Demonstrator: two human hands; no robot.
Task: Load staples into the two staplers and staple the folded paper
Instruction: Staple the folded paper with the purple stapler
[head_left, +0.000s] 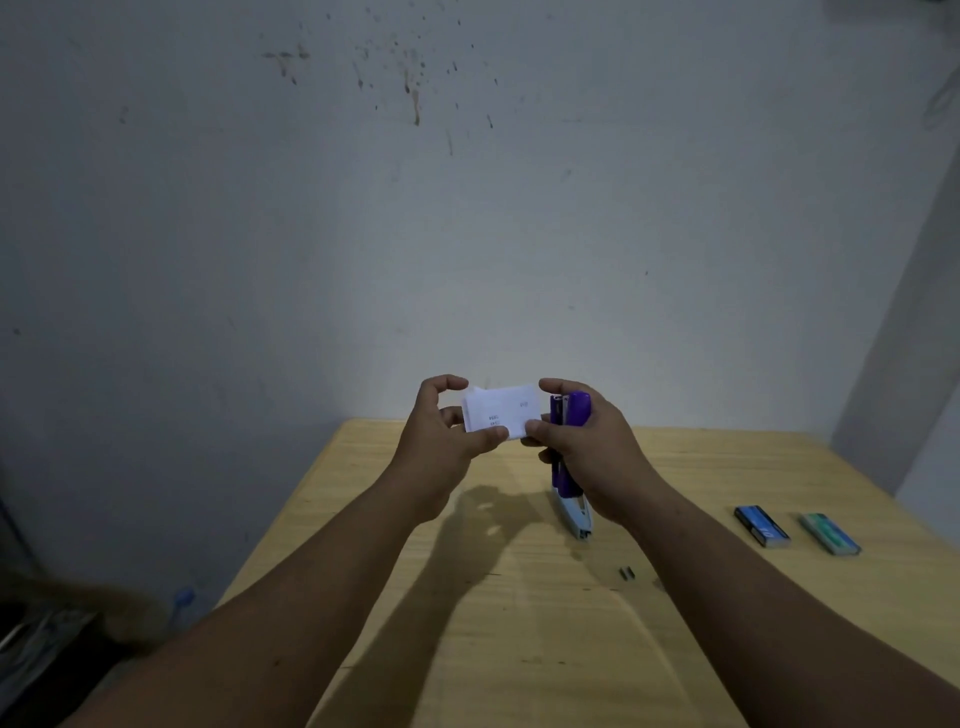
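Our left hand (441, 441) pinches the small folded white paper (500, 415) between thumb and curled fingers. Our right hand (582, 441) is wrapped around the purple plastic stapler (571, 410), thumb on the paper's right edge. Both are raised above the pale wooden table (519, 623). A light blue stapler (576, 514) lies below, with loose staples (627, 572), a blue staple box (761, 526) and a green staple box (829, 533) off to its right.

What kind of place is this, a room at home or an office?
I cannot tell which. It is a plain indoor corner: a light wooden table stands against a stained, bare white wall, holding two small staple boxes.
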